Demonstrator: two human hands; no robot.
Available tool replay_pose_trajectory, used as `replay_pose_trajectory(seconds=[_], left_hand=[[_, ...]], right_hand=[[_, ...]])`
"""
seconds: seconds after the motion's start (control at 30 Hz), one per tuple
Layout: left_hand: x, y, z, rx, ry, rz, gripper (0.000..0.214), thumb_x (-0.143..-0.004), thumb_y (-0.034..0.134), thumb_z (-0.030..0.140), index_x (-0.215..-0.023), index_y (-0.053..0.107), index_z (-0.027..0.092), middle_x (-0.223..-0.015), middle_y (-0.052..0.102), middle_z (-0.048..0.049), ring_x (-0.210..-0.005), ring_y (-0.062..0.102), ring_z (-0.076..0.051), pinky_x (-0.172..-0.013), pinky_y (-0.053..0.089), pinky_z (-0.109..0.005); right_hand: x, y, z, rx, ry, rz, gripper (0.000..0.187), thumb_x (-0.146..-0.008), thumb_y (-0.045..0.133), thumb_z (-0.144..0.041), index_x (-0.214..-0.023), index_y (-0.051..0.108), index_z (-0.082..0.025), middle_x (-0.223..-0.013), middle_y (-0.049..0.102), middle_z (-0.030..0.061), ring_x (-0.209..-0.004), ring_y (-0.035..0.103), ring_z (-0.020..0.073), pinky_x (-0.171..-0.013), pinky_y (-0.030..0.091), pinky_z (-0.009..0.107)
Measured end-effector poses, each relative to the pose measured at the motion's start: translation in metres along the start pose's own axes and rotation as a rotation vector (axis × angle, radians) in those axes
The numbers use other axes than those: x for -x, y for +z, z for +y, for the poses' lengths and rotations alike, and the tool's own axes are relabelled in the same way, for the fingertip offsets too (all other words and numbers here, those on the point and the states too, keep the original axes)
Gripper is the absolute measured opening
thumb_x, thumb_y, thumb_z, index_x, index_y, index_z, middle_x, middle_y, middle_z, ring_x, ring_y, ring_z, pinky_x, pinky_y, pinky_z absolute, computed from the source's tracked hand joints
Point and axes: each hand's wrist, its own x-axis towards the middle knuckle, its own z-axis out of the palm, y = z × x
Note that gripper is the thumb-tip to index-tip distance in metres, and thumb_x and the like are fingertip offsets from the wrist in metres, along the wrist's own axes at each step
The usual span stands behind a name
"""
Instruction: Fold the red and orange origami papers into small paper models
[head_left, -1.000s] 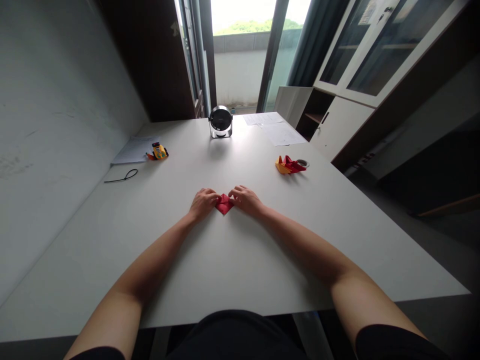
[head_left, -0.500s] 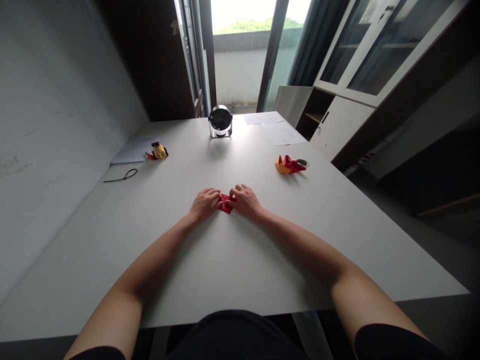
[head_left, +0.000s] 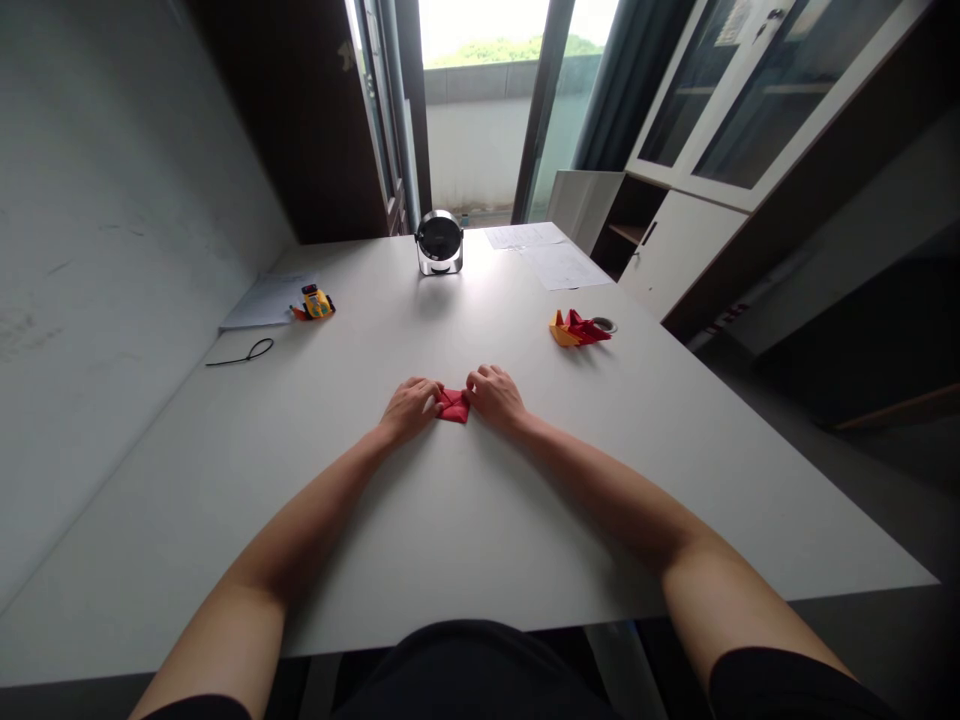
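A small piece of folded red paper [head_left: 454,407] lies on the white table [head_left: 465,520] between my two hands, with crease lines showing on its top. My left hand [head_left: 411,406] pinches its left edge, thumb toward the middle of the paper. At the opposite edge, my right hand [head_left: 495,394] has its fingers curled together on the upper right corner. Parts of both edges are covered by my fingertips.
Folded red and orange paper pieces [head_left: 577,330] sit to the right, beside a roll of tape [head_left: 604,325]. At the left are a yellow toy-like object [head_left: 315,303], a black cable tie [head_left: 244,355] and papers [head_left: 262,302]. A round black device [head_left: 439,240] stands at the back, near more sheets [head_left: 566,267].
The red paper has turned slightly and now shows a flatter, squarer outline. My right hand has shifted a little to the right, uncovering more of it. The left hand is nearly still.
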Motion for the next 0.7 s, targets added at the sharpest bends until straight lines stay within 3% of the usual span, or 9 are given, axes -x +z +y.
replay_pose_trajectory(seconds=[0.3,0.53,0.7], left_hand=[[0.0003,-0.003,0.0036,-0.083,-0.03,-0.009,0.007,-0.086,0.068,0.026,-0.092,0.065,0.025,-0.108,0.07,-0.0041,-0.107,0.058,-0.025,-0.095,0.045,-0.04],[0.0019,0.0002,0.0042,-0.123,-0.025,0.019,0.005,-0.088,0.066,0.027,-0.091,0.064,0.024,-0.106,0.069,-0.0038,-0.105,0.056,-0.024,-0.095,0.044,-0.039],[0.0035,0.0003,0.0036,-0.127,-0.012,0.072,0.014,-0.096,0.055,0.034,-0.094,0.062,0.023,-0.101,0.068,-0.0059,-0.099,0.057,-0.024,-0.093,0.044,-0.04]], right_hand=[[-0.0006,0.0002,-0.0046,-0.117,0.021,-0.022,0.016,-0.087,0.069,-0.036,-0.084,0.065,-0.021,-0.096,0.065,0.008,-0.095,0.054,0.0231,-0.083,0.039,0.033],[-0.0007,-0.0035,-0.0069,-0.378,0.077,-0.089,0.008,-0.087,0.064,-0.029,-0.085,0.064,-0.021,-0.077,0.067,-0.0016,-0.066,0.051,0.0127,-0.065,0.035,0.026],[0.002,-0.0008,-0.0093,-0.505,0.023,-0.071,0.007,-0.087,0.058,-0.023,-0.087,0.065,-0.021,-0.074,0.067,-0.0032,-0.063,0.052,0.0118,-0.063,0.036,0.024]])
